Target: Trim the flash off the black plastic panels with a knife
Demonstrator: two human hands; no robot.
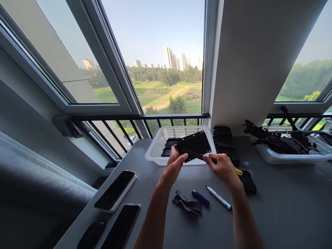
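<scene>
Both hands hold a flat black plastic panel (195, 143) above the grey table (280, 207), just in front of a white basket (158, 147). My left hand (175, 163) pinches the panel's lower left corner. My right hand (221, 166) grips its lower right edge with curled fingers. More black parts (169, 146) lie inside the basket. A stack of black parts (226, 141) stands right of the basket.
A white marker (219, 197), its blue cap (200, 197) and a dark cloth (187, 202) lie near my forearms. A yellow-tipped tool (238, 172) lies by a black part (247, 182). Phones (115, 190) rest at the left edge. A white tray (290, 157) of cables sits far right.
</scene>
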